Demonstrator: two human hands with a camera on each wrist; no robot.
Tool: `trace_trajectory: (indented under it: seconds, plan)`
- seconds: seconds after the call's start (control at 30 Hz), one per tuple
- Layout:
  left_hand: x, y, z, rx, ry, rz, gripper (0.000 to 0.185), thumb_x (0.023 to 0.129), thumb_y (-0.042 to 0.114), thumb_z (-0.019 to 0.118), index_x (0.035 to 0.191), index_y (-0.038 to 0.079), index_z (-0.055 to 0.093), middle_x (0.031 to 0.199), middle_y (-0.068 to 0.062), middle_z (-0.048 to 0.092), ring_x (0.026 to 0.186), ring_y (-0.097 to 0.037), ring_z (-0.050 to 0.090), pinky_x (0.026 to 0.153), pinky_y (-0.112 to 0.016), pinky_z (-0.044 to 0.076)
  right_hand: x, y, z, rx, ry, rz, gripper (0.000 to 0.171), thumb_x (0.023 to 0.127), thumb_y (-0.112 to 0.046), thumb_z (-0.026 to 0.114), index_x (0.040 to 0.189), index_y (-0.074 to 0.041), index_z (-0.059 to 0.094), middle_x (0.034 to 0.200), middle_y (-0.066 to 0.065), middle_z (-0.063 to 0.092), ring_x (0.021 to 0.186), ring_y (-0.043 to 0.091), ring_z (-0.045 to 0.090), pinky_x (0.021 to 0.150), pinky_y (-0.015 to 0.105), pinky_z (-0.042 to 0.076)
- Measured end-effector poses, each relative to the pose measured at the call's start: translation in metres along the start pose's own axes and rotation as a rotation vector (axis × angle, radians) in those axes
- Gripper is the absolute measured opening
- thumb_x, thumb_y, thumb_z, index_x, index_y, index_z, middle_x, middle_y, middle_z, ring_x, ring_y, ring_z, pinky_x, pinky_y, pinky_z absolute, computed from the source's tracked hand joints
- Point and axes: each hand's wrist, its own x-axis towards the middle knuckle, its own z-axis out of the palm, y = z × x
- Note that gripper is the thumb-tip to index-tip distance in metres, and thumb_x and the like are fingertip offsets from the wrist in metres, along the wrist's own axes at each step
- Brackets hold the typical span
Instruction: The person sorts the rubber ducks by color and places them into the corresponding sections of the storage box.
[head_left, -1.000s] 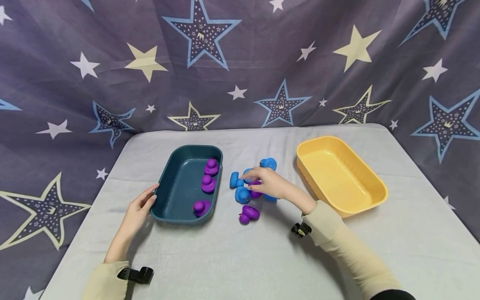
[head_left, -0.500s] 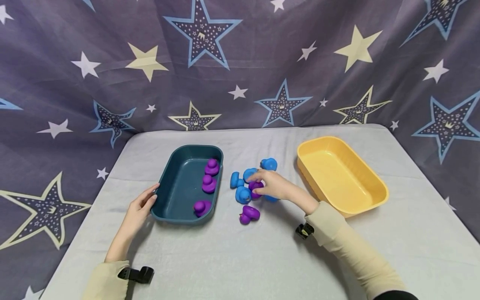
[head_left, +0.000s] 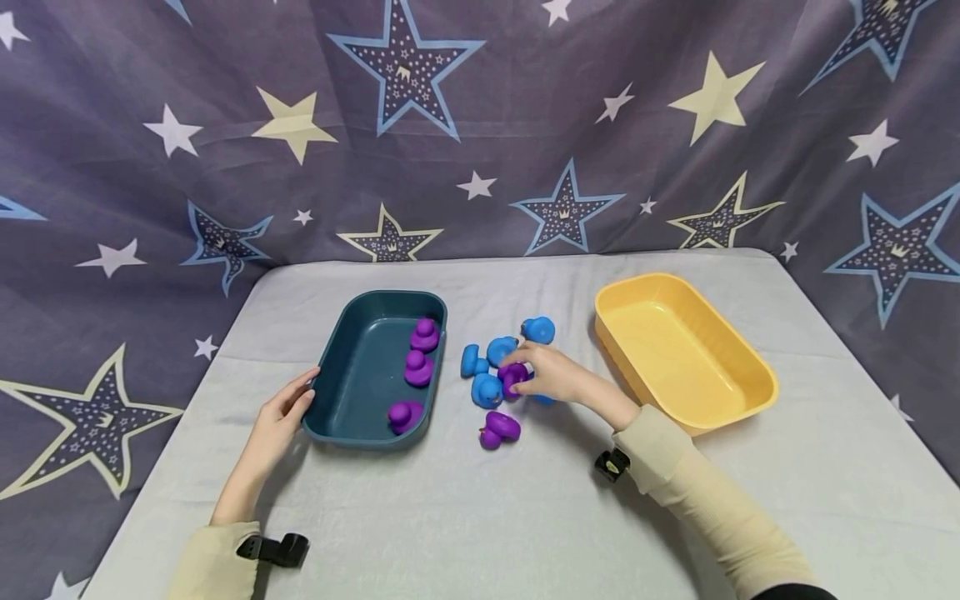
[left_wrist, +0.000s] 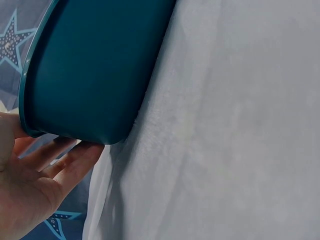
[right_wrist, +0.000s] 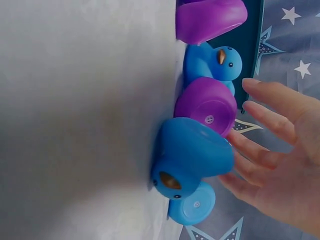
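My left hand [head_left: 272, 427] rests against the left wall of the dark teal bin [head_left: 352, 437]. In the left wrist view its fairly straight fingers [left_wrist: 75, 167] touch the bin's outside. Over the duck pile, my right hand [head_left: 553, 372] reaches around a purple rubber duck [head_left: 513, 381] with thumb and finger either side. In the right wrist view its fingers are spread beside that duck [right_wrist: 206, 106], not closed on it. Blue ducks [head_left: 501, 351] crowd around; another blue duck [head_left: 543, 399] is mostly hidden under the hand. Another purple duck [head_left: 499, 429] lies tipped nearer me.
Purple ducks [head_left: 418, 367] sit along the teal bin's right inner side. A yellow bin [head_left: 738, 375] stands on the right of the cloth-covered table [head_left: 450, 525]. Behind hangs a star-patterned curtain [head_left: 480, 100].
My right hand has shifted slightly right, and the purple duck beside its fingers has turned a little and shows more. The left hand and both bins stay still.
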Motion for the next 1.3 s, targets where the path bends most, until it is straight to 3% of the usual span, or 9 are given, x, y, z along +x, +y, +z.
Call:
trace_trajectory:
  seconds: [0.43, 1.3]
  plan:
    - [-0.001, 0.001, 0.001, 0.002, -0.006, -0.018, 0.046, 0.095, 0.026, 0.039, 0.135, 0.004, 0.036, 0.133, -0.024, 0.036, 0.097, 0.013, 0.041, 0.069, -0.011, 0.045, -0.001, 0.007, 0.006, 0.000, 0.006, 0.020, 0.035, 0.074, -0.011, 0.070, 0.107, -0.002, 0.062, 0.099, 0.011, 0.057, 0.090, 0.021, 0.051, 0.078, 0.034, 0.044]
    - [-0.002, 0.000, 0.002, -0.021, 0.014, -0.007, 0.044, 0.095, 0.023, 0.040, 0.133, 0.001, 0.037, 0.132, -0.026, 0.037, 0.098, 0.012, 0.040, 0.070, -0.008, 0.042, 0.001, 0.006, 0.016, -0.101, 0.041, 0.095, 0.037, 0.072, -0.021, 0.073, 0.106, -0.006, 0.063, 0.108, 0.013, 0.056, 0.098, 0.024, 0.053, 0.082, 0.038, 0.044]
